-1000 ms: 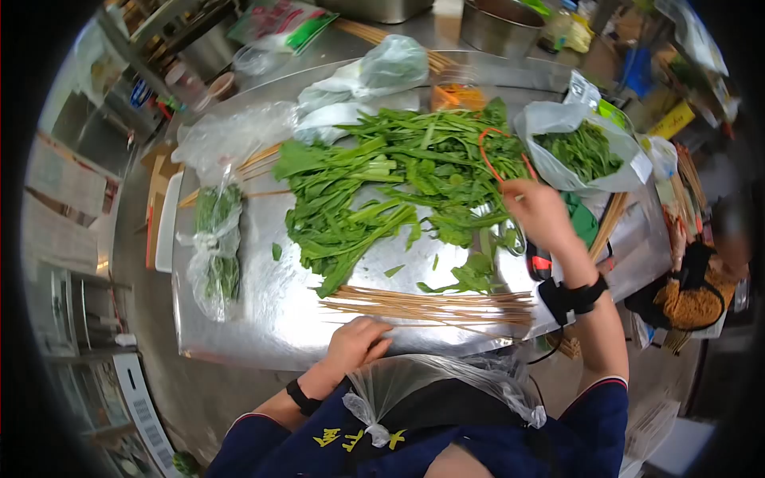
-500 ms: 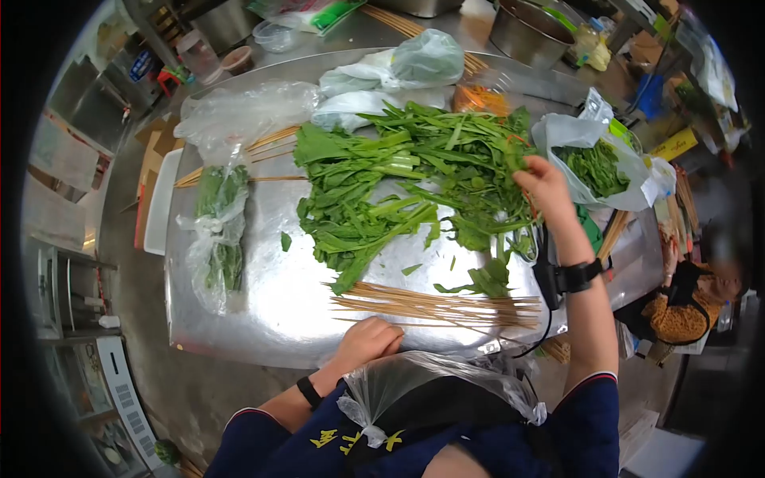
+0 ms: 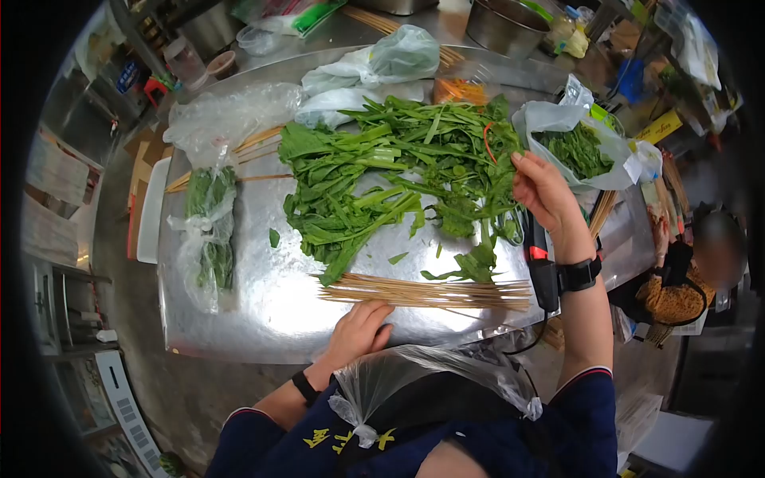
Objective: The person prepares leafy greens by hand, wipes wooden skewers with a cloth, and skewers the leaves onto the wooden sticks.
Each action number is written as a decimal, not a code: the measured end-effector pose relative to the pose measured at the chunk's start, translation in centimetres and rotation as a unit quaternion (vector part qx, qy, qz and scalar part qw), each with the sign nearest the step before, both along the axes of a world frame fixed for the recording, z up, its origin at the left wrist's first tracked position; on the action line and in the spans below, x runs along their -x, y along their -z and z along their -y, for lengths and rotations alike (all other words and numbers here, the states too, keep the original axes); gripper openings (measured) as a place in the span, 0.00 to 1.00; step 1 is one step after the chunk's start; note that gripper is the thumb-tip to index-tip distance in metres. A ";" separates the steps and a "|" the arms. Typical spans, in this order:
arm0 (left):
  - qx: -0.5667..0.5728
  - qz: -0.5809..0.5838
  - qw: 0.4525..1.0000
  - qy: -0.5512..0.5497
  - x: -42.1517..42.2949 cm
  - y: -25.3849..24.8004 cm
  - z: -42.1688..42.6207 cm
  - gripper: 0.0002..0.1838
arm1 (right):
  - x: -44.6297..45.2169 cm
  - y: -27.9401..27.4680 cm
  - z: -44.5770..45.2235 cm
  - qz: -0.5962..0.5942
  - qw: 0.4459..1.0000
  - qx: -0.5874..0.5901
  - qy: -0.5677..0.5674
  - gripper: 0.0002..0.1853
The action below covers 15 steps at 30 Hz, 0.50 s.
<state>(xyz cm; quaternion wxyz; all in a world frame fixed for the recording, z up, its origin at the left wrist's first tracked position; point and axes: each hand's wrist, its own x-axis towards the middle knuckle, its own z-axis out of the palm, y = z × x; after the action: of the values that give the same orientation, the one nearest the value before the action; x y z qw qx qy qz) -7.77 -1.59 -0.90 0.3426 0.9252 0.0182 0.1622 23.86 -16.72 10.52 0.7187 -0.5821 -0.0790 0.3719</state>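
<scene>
A wide heap of leafy greens (image 3: pixel 358 159) lies across the metal table. Over its right edge is my right hand (image 3: pixel 546 191), fingers loosely bent and nothing visible in them. Just left of those fingers, a thin red strip (image 3: pixel 488 143) curves over the leaves. My left hand (image 3: pixel 360 327) rests at the table's near side, with thumb apart and fingertips at the edge of a bundle of wooden skewers (image 3: pixel 422 293). Below my right hand stands a black device (image 3: pixel 543 279) with a red part and a cord.
At left, a clear bag (image 3: pixel 209 231) holds green vegetables. Light plastic bags (image 3: pixel 374 68) and a container of orange shreds (image 3: pixel 462 90) stand behind the heap. To the right, an open bag (image 3: pixel 578 151) holds cut greens. Another person (image 3: pixel 677 287) is at far right.
My right hand has drawn back from the leaves and its fingers have loosened; the red strip now shows left of it. My left fingers have reached forward to the skewers. The view has shifted slightly.
</scene>
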 end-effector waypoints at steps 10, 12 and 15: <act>0.346 0.020 0.935 -0.076 -2.7 -3.2 0.7 0.13 | 7.6 0.3 0.7 -0.082 0.994 -0.065 -0.033 0.05; 0.407 0.009 0.911 -0.061 -5.9 -7.1 1.4 0.12 | 9.2 0.5 0.2 -0.075 0.991 -0.062 -0.093 0.08; 0.400 0.048 0.915 -0.030 -9.4 -8.3 2.2 0.11 | 11.6 0.4 -0.3 -0.044 0.994 -0.055 -0.086 0.11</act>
<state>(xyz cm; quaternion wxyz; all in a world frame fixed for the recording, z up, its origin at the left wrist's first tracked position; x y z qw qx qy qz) 1.65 -3.81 7.36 0.6794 0.7011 0.0926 0.1958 12.24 -16.44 10.14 0.7178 -0.5160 -0.1177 0.4525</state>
